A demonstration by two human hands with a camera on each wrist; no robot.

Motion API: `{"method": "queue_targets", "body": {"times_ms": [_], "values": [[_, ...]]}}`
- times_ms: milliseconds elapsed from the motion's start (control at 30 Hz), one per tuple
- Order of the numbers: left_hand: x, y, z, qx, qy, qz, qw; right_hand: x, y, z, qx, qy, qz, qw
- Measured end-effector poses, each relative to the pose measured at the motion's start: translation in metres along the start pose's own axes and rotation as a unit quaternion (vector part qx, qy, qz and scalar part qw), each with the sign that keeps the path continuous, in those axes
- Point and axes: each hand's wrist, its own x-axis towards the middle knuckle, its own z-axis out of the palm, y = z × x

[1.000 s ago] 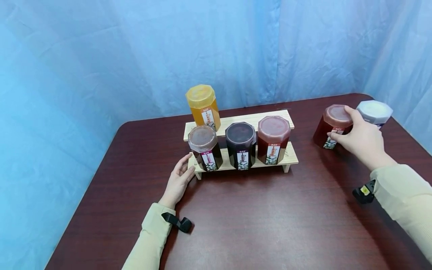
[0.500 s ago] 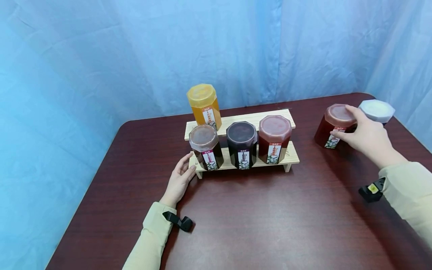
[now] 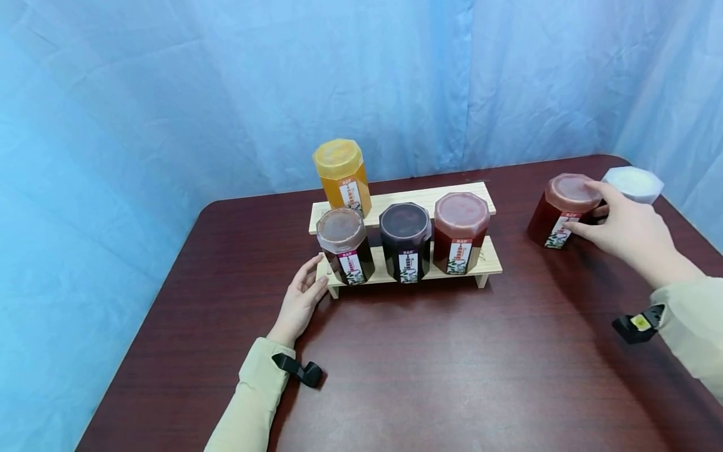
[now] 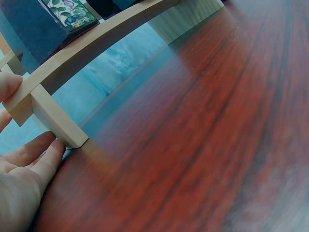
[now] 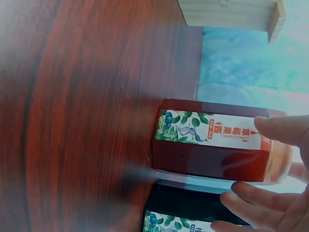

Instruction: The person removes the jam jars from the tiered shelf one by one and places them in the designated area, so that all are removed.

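Note:
In the head view my left hand (image 3: 299, 304) holds the left end of a two-step wooden rack (image 3: 488, 260), thumb at the front corner. The left wrist view shows its fingers against a rack leg (image 4: 58, 116), low by the tabletop. My right hand (image 3: 635, 229) is around the upper part of a red strawberry jam jar (image 3: 545, 220), which stands on the table right of the rack. Thumb tip overlaps its label (image 5: 207, 129) in the right wrist view. The other fingers are spread fairly straight on the far side, in front of a neighbouring dark jar (image 5: 193, 198).
Three jam jars line the rack's lower step: a brown one (image 3: 356, 263), a dark purple one (image 3: 395, 248) and a red one (image 3: 443, 245). On the upper step's left stands a yellow jar (image 3: 333, 188). A pale-lidded jar (image 3: 635, 182) stands behind my right hand. Blue curtain (image 3: 395, 94) backs the table.
My right hand has shifted a little to the right relative to the red jar, showing more of its lid and label. The jar stays almost in place. My left hand stays at the rack.

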Motion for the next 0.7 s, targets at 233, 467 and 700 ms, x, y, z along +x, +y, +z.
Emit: {"method": "queue_targets", "body": {"times_ms": [233,467,700], "values": [[-0.001,0.000,-0.001,0.002,-0.003,0.003,1.0000,-0.008,0.000,0.000,0.002,0.014,-0.009,0.9999],[-0.001,0.000,-0.001,0.004,-0.006,0.003,1.0000,-0.019,-0.009,0.002,0.019,0.025,-0.033,0.9990],[-0.001,0.000,-0.001,-0.002,-0.004,0.003,1.0000,-0.024,-0.017,0.004,0.046,0.020,-0.071,0.9962]]}}
